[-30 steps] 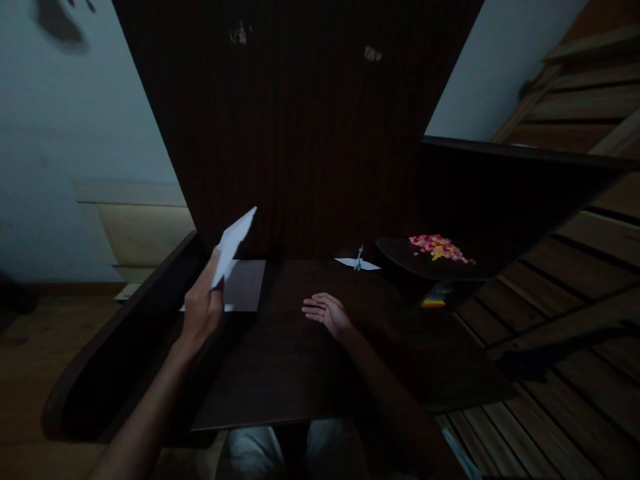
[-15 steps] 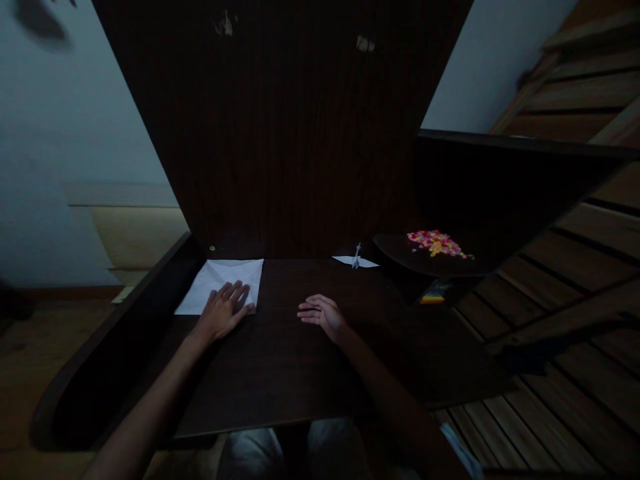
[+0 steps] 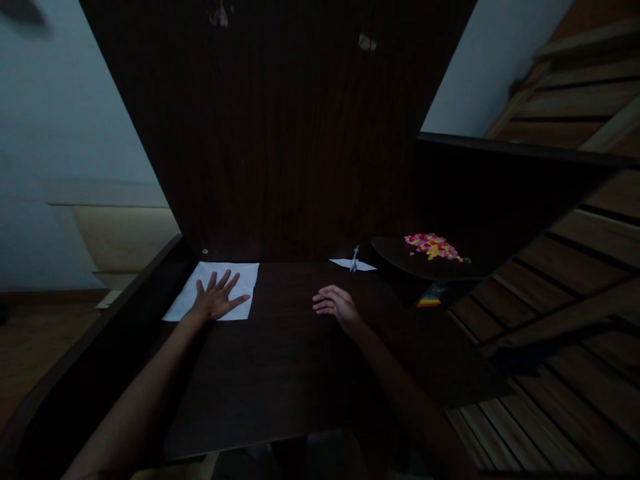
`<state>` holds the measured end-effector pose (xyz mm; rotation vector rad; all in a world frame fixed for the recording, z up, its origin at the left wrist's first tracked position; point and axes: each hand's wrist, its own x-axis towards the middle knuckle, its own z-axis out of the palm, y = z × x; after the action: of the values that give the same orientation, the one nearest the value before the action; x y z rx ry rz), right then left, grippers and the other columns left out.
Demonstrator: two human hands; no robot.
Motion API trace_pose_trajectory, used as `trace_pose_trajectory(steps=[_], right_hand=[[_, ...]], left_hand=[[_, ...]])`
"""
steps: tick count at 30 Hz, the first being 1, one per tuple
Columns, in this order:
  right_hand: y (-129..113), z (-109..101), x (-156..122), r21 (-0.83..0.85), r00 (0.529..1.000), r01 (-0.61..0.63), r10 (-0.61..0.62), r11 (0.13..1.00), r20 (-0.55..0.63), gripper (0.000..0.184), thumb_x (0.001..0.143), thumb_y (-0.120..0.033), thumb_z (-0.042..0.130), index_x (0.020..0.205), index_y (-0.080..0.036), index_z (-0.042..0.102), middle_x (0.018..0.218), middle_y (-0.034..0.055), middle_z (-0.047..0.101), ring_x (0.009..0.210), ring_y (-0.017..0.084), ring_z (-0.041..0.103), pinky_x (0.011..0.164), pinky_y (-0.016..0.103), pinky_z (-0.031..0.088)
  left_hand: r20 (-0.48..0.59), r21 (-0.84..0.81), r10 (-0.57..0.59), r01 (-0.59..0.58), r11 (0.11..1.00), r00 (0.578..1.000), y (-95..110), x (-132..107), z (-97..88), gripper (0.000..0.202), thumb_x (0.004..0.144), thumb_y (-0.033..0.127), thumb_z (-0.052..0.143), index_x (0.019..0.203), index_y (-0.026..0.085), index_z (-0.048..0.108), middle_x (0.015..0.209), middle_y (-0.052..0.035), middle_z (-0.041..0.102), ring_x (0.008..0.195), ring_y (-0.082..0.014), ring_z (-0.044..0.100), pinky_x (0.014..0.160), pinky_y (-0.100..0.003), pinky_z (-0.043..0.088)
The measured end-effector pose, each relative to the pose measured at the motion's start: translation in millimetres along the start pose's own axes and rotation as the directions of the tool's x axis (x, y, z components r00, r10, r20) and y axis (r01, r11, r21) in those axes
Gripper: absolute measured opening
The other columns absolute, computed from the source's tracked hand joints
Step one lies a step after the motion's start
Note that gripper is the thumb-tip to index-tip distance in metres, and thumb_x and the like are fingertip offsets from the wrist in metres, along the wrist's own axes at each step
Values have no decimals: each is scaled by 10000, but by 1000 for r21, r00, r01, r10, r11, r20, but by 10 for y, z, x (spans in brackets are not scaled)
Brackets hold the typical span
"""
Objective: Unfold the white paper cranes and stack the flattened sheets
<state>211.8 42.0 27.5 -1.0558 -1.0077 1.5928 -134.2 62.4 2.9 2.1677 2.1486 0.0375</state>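
A white sheet of paper lies flat at the back left of the dark wooden desk. My left hand rests flat on it, fingers spread. My right hand lies on the desk near the middle, fingers loosely curled with nothing visible in them. A small white folded paper crane stands at the back of the desk, beyond my right hand.
A dark tall back panel closes the desk behind. A dark rounded shelf at the right carries a heap of small pink and yellow pieces. Wooden slats run along the right. The room is dim.
My left hand held the white paper up in the air, then laid it on the desk and now presses it flat with spread fingers. My right hand shifted slightly to the right.
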Motion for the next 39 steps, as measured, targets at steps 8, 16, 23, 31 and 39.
trace_pose_trajectory(steps=[8,16,23,31,39], right_hand=[[-470,-461,390,-850,783,189,-597,492,-172,185,766,-294,534,856,-163,627,865,59,615,751,175,604,677,296,491],[-664,-617,534,-980,860,-179,-498,-84,-114,519,839,-382,538,1321,-210,454,1181,151,478,932,277,615,697,350,476],[-617,-678,622,-970,904,-168,-421,-178,-79,322,882,-266,473,1175,-172,567,1102,167,567,913,262,626,729,344,466],[-608,-639,567,-962,873,-176,-484,-208,-55,267,891,-220,431,1073,-163,618,1063,142,624,866,231,630,684,296,437],[-561,-581,390,-998,810,-13,-585,-59,24,232,858,-212,454,934,-183,671,943,80,670,831,189,613,681,259,415]], left_hand=[[6,-33,-50,50,998,999,5,23,32,932,700,808,348,1468,298,208,1557,-79,131,1384,-477,43,993,-743,8],[-9,-41,-53,52,998,999,34,-11,-12,930,705,800,359,1467,285,220,1556,-83,131,1381,-485,24,985,-756,18],[-5,-48,-78,77,996,997,0,-21,-79,931,719,786,357,1476,269,194,1554,-109,132,1379,-490,45,958,-777,29],[-54,-68,-83,79,995,995,-23,66,-100,881,759,778,258,1467,252,244,1551,-104,167,1385,-472,64,1005,-733,37],[-47,-72,-93,89,993,995,-117,150,57,916,733,798,288,1468,256,228,1552,-108,140,1374,-497,62,975,-763,34]])
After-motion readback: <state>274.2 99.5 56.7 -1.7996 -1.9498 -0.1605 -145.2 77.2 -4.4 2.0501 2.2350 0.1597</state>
